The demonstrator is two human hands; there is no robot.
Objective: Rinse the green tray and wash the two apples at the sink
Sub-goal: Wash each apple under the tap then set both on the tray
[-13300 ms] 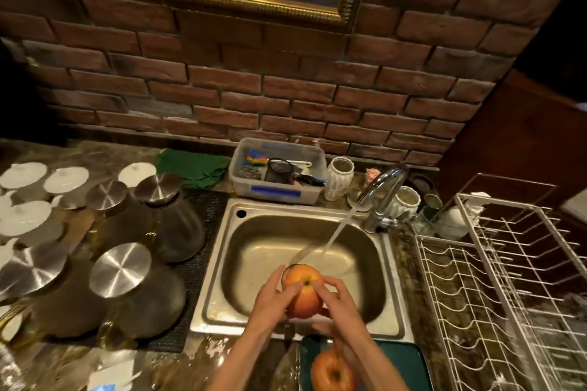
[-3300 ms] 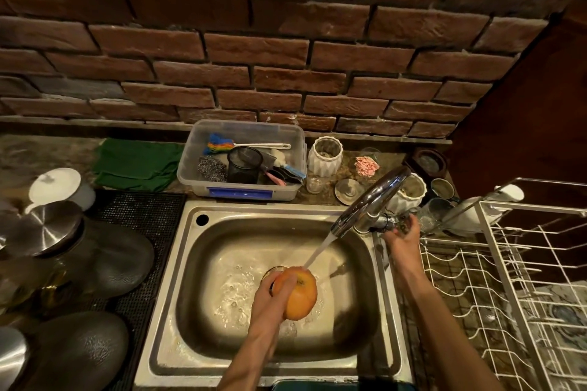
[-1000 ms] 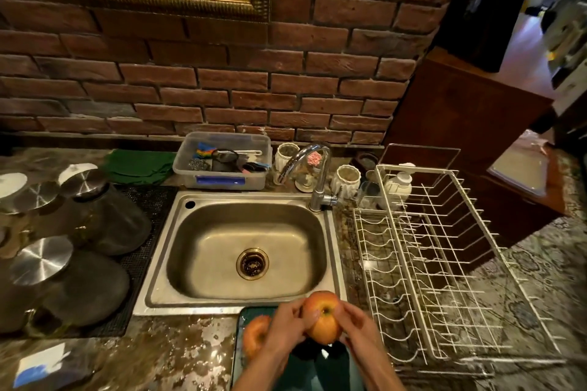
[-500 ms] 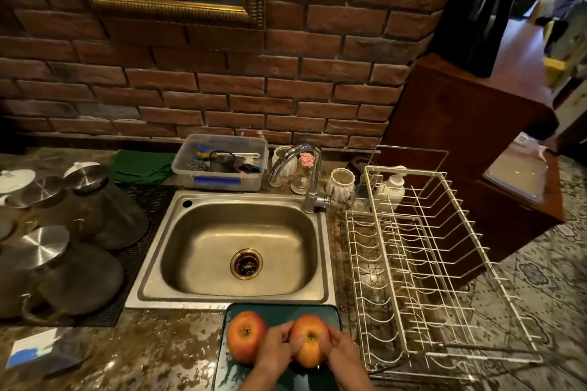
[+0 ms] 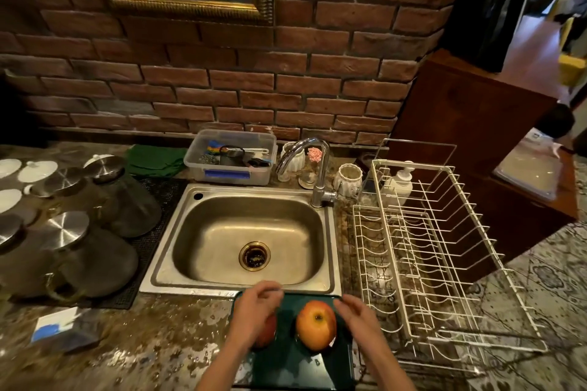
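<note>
The green tray (image 5: 295, 365) lies on the counter just in front of the steel sink (image 5: 244, 238). An orange-red apple (image 5: 316, 324) stands on the tray, stem dimple up. A second apple (image 5: 266, 332) sits to its left, mostly hidden behind my left hand (image 5: 254, 311). That hand hovers above it with relaxed fingers and holds nothing. My right hand (image 5: 357, 316) is open just right of the first apple, apart from it. The faucet (image 5: 305, 162) is off and the basin is bare.
A white wire dish rack (image 5: 428, 251) fills the counter to the right of the sink. Dark glass jars with steel lids (image 5: 66, 232) stand on a black mat at left. A clear tub of scrubbers (image 5: 232, 159) and small ceramic cups line the brick wall.
Both hands have let go of the apple they were setting on the tray and lifted apart. The apple now stands free beside the other one.
</note>
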